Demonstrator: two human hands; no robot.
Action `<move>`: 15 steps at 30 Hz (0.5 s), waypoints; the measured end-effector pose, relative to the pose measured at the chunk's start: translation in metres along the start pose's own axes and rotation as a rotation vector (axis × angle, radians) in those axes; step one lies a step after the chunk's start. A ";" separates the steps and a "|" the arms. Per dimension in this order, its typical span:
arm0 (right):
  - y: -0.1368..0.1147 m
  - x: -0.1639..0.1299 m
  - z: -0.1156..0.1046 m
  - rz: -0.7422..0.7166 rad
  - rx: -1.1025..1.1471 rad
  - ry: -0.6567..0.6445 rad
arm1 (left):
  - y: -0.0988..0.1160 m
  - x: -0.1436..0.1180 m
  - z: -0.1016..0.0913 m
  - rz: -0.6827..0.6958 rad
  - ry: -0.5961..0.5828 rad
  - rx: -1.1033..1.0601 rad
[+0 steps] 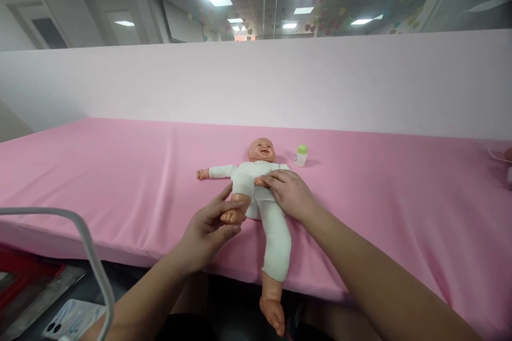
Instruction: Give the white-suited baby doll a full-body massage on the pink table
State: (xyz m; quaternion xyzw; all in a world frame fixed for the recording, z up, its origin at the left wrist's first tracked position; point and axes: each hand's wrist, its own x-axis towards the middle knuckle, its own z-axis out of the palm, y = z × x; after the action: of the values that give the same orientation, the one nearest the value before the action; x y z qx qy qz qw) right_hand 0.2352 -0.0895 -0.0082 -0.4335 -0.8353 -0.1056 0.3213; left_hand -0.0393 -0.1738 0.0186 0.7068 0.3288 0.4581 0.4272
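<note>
A baby doll (276, 234) with a white cloth body lies on its back, its head at the far end. My left hand (206, 232) curls round the lower part of one doll leg (242, 201), which is bent up over the body. Its foot shows between my thumb and fingers. Across the doll's chest, my right hand (290, 192) has its fingers closed over the doll's hand (261, 182); part of that arm is hidden beneath my palm. The other leg stretches toward me, its foot (272, 311) past the table's edge. The doll's other arm (218, 172) extends left.
Beyond the doll's head stands a small white bottle with a green cap (301, 155). Pink cloth (132, 170) covers the table, with a white partition (256, 82) behind. A grey cable (86, 240) loops at the left, above a phone (76, 319).
</note>
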 end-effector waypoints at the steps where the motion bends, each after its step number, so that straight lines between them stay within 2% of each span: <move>1: 0.001 0.000 0.001 -0.001 -0.001 0.001 | -0.004 0.010 0.002 -0.022 0.006 -0.027; 5: 0.004 -0.001 0.003 -0.004 0.031 -0.019 | -0.018 0.044 0.009 -0.190 0.009 -0.209; 8: 0.005 -0.002 0.002 0.043 0.099 -0.014 | -0.021 0.053 0.011 -0.245 0.010 -0.325; 13: 0.016 -0.005 -0.003 0.253 0.308 0.053 | -0.014 0.032 0.005 -0.212 0.033 -0.356; 15: 0.027 -0.008 -0.005 0.408 0.436 0.156 | -0.011 0.014 0.002 -0.168 0.007 -0.363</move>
State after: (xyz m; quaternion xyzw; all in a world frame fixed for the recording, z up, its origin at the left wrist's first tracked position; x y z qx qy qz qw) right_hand 0.2621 -0.0804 -0.0121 -0.5039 -0.7068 0.1097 0.4843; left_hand -0.0337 -0.1580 0.0132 0.5866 0.3003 0.4750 0.5832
